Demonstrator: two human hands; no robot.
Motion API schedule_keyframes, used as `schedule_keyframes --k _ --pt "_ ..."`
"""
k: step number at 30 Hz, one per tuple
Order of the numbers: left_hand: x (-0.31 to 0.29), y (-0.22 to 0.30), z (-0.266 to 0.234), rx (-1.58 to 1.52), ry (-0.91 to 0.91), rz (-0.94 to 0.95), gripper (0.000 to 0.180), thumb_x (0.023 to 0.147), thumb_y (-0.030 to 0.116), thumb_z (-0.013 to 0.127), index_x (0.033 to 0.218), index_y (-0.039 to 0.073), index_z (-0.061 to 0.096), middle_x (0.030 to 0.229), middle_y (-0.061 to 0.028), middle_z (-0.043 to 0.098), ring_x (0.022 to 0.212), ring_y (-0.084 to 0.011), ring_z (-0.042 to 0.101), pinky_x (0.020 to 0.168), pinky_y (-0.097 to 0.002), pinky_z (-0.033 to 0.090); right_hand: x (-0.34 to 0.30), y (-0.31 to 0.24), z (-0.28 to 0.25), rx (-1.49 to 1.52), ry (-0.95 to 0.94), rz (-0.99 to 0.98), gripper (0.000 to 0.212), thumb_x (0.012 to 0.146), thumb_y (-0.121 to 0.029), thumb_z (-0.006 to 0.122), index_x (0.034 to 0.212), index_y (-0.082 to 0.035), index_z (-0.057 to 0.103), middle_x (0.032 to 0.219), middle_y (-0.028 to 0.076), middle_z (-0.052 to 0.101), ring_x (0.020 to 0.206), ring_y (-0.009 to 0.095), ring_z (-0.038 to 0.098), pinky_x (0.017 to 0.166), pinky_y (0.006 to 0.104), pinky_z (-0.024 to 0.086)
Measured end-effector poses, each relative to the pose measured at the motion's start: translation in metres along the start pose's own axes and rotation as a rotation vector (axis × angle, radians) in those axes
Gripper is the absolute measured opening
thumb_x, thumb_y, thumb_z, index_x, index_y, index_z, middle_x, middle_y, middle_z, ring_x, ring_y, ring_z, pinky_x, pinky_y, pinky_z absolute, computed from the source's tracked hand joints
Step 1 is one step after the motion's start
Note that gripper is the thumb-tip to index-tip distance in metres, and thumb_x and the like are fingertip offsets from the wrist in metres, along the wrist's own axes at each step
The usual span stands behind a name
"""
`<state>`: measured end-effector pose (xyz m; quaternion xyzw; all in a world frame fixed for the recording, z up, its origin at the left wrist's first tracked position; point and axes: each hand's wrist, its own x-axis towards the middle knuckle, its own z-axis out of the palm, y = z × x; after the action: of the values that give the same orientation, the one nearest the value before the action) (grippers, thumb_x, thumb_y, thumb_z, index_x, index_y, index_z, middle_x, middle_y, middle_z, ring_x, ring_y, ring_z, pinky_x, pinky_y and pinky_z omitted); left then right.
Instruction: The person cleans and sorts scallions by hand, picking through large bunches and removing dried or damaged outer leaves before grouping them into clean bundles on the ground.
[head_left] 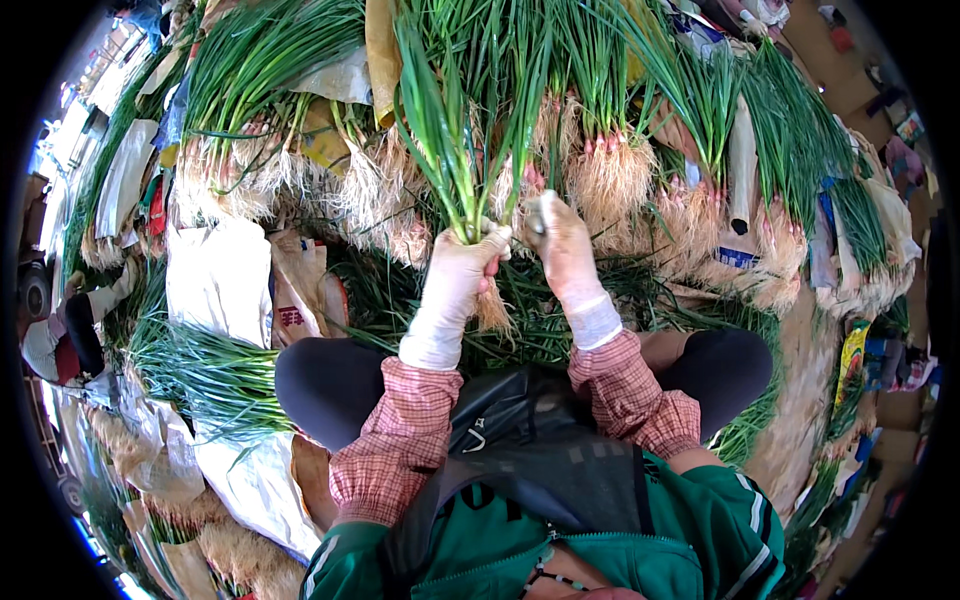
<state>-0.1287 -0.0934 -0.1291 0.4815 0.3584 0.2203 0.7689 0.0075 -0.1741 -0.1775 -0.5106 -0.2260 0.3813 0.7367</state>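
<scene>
My left hand [460, 270], in a pale glove, is closed round the lower stems of a small bunch of scallions [450, 150]. Their green leaves point up and away from me, while a tuft of pale roots [493, 308] hangs below the fist. Just to the right, my gloved right hand [566, 250] is raised with its fingers curled together. It is close to the stems of the bunch, and whatever its fingertips pinch, if anything, is hidden.
Rows of scallions with long roots [612, 185] lie across the far side. More scallions [210, 375] lie by my left knee, near white sacks [220, 275]. Loose green leaves [390, 290] cover the ground before my lap. Another person [75, 330] sits at the far left.
</scene>
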Motion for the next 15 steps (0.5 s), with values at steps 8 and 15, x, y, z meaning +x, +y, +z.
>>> schedule_keyframes --k 8,15 --pt "0.007 -0.025 0.011 -0.014 -0.024 -0.035 0.01 0.088 0.014 0.063 0.088 0.004 0.06 0.065 0.0008 0.057 0.047 -0.0034 0.043 0.035 -0.0171 0.03 0.011 0.05 0.001 0.018 0.127 0.132 0.014 0.094 -0.009 0.05 0.099 0.002 0.057 0.075 0.002 0.053 0.063 0.009 0.044 0.058 0.023 0.04" --pt "-0.011 0.032 -0.016 -0.391 -0.085 0.261 0.014 0.092 0.019 0.06 0.094 0.006 0.055 0.07 -0.0006 0.055 0.051 -0.0044 0.042 0.042 -0.015 0.03 -0.016 0.027 -0.033 -1.331 -0.737 0.396 0.021 0.091 -0.021 0.06 0.099 -0.001 0.063 0.084 0.008 0.066 0.076 0.017 0.062 0.077 0.0285 0.05"
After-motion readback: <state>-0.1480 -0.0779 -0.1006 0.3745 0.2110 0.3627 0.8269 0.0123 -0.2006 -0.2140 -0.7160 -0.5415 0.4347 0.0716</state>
